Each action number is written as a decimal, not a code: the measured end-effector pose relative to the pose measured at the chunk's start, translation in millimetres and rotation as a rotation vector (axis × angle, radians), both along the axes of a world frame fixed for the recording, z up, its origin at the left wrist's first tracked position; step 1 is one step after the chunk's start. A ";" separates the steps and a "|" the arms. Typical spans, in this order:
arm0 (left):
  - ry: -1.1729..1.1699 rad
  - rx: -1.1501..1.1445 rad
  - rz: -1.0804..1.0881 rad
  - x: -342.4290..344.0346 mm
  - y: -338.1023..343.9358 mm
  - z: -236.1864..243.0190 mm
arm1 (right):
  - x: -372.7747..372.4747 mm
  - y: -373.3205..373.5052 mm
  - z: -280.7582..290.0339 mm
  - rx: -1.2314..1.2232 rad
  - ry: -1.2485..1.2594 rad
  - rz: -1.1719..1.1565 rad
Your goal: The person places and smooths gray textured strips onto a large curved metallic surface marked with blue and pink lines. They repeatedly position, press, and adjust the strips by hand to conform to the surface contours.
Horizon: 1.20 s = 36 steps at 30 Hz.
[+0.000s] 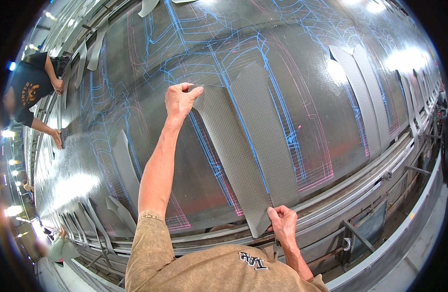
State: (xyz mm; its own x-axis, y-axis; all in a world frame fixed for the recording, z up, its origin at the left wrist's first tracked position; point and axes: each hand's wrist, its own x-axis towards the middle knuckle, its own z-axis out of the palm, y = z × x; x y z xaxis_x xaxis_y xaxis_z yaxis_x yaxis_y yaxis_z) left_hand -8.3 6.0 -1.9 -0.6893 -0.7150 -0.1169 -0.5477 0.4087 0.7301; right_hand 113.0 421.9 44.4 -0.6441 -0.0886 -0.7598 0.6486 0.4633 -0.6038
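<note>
My left hand [181, 102] pinches the upper left corner of a long grey textured sheet piece [226, 151] lying along blue lines on the dark table surface [311, 73]. My right hand [282, 221] is closed on the same piece near its lower end, by the table's near edge. Just right of it lies a second textured piece [275, 141], on the other side of a blue centre line. Pink and blue outlines show around both pieces.
Similar pieces lie at right [365, 102] and left [126, 165]. A co-worker [29, 87] reaches onto the table at upper left; another person [61, 248] stands at lower left. A metal rail [389, 173] runs along the near edge.
</note>
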 end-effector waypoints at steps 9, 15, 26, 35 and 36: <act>-0.114 -0.142 -0.057 -0.5 9.2 7.8 | -1.0 -2.1 2.2 0.027 0.009 0.012; 0.048 -0.961 -0.275 11.5 51.3 -2.1 | -2.2 -2.0 3.3 0.013 -0.013 -0.005; -0.149 -0.693 -0.685 31.7 76.7 -9.7 | -2.7 -1.7 3.8 -0.011 0.001 0.002; -0.240 -0.666 -0.703 32.2 79.4 -6.0 | -2.7 -2.0 6.0 0.017 0.022 0.034; -0.241 -0.705 -0.725 32.4 79.1 -5.8 | -2.9 -1.9 4.9 0.023 0.027 0.041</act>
State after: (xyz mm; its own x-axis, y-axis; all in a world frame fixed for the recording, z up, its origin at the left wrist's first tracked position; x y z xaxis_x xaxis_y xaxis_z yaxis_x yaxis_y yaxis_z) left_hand 24.2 85.1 -7.7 -0.9949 -0.0981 -0.0250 -0.1002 0.9898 0.1012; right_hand 110.0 420.0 49.3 -0.6603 -0.0985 -0.7445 0.6124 0.5033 -0.6097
